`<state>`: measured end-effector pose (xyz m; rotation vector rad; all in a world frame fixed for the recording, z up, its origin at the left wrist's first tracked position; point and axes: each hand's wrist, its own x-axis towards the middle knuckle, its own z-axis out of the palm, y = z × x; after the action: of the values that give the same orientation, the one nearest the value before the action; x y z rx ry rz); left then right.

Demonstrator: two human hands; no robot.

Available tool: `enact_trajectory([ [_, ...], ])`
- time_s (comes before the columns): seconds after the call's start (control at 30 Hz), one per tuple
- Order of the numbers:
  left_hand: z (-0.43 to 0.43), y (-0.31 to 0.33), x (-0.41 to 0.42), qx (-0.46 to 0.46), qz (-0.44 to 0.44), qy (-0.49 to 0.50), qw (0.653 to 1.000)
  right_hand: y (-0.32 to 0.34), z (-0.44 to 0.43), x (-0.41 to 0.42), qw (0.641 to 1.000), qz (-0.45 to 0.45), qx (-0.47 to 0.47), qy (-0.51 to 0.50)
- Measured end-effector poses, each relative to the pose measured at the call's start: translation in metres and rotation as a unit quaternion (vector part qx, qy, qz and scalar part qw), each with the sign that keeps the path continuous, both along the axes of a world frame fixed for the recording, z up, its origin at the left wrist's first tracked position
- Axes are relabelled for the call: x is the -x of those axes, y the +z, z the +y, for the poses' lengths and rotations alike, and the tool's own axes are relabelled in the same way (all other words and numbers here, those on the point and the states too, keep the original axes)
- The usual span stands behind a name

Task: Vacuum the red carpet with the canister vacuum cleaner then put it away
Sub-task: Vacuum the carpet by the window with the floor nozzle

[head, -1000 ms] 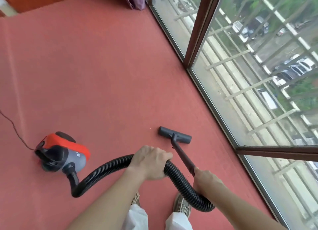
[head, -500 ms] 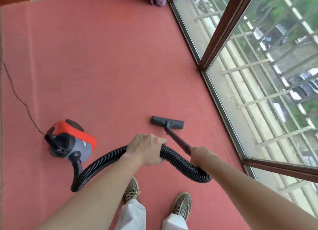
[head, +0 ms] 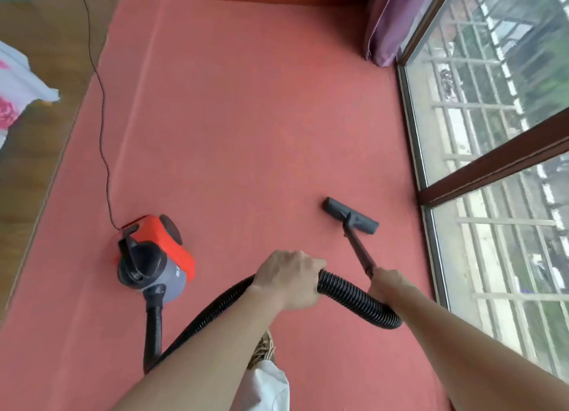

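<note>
The red carpet fills the floor ahead. An orange and grey canister vacuum cleaner sits on it at the left. Its black ribbed hose loops from the canister's front, under my arms and up to the wand. My left hand is closed around the hose. My right hand grips the dark wand at its upper end. The flat grey floor nozzle lies on the carpet ahead of my right hand, near the window.
A thin black power cord runs from the canister to the far left. Floor-to-ceiling windows with a brown frame line the right side. A purple curtain hangs in the far corner. Wooden floor borders the carpet at the left. My shoe is below.
The view has swung left and up, showing the carpet's far and left edges. The nozzle has turned more diagonal and sits further right. Both hands keep their grips.
</note>
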<state>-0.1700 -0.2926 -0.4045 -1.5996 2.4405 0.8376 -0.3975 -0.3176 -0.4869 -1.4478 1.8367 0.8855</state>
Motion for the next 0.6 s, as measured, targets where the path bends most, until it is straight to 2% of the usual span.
enact_trajectory([
  [0.27, -0.067, -0.015, -0.027, -0.018, 0.011, 0.015, 1.000, -0.038, -0.069, -0.022, 0.999, -0.004, 0.031, -0.028],
  [0.6, -0.149, -0.030, 0.007, 0.013, 0.017, 0.101, 0.995, -0.037, -0.205, -0.004, 0.998, -0.015, 0.055, 0.005],
])
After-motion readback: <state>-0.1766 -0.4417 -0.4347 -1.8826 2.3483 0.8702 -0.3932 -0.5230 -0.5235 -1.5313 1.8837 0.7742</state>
